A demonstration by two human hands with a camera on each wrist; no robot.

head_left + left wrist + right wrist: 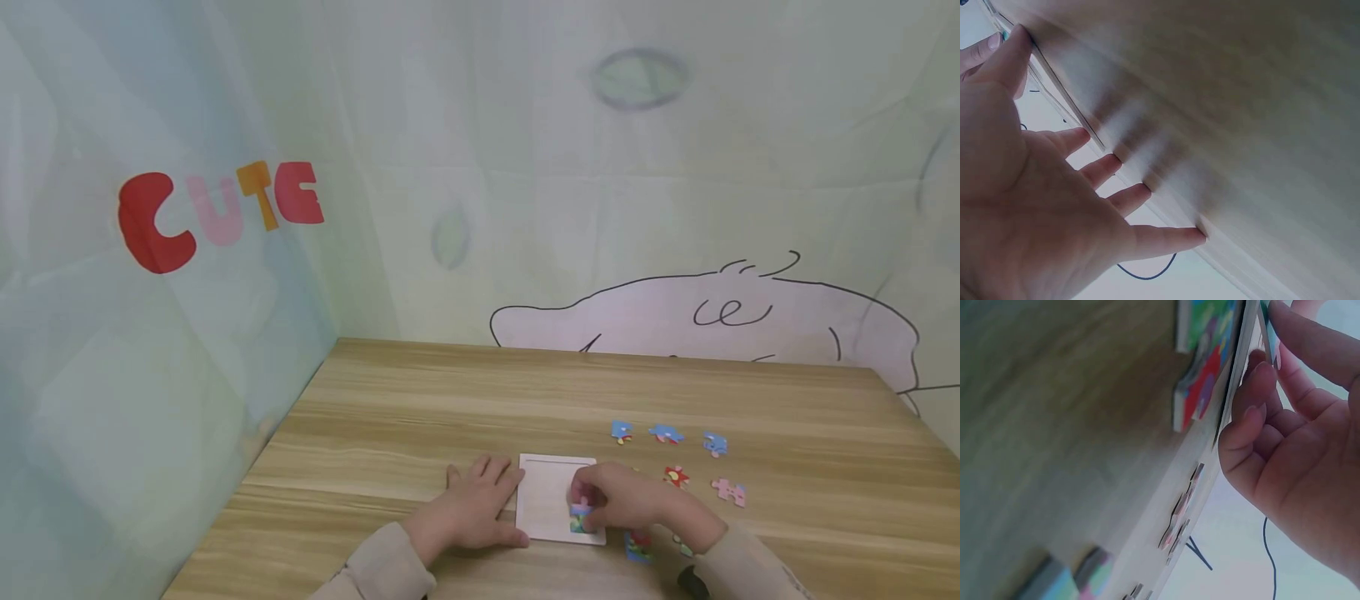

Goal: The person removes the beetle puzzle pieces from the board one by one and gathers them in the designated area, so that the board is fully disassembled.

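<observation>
A white square puzzle tray [543,500] lies on the wooden table. My right hand [618,496] is over its right side and pinches a puzzle piece [578,522] with green and lilac on it, low in the tray's right part. In the right wrist view the thumb and a finger grip this piece's edge [1267,331], and the other fingers are curled in. My left hand [480,504] rests spread at the tray's left edge, with thumb and fingertips touching the frame or the table beside it.
Loose puzzle pieces lie right of the tray: a row of blue ones [666,433] farther back, a red and yellow one [676,476], a pink one [729,492], and a red and green one [638,547] near my right wrist. A printed cloth wall [420,250] stands behind the table.
</observation>
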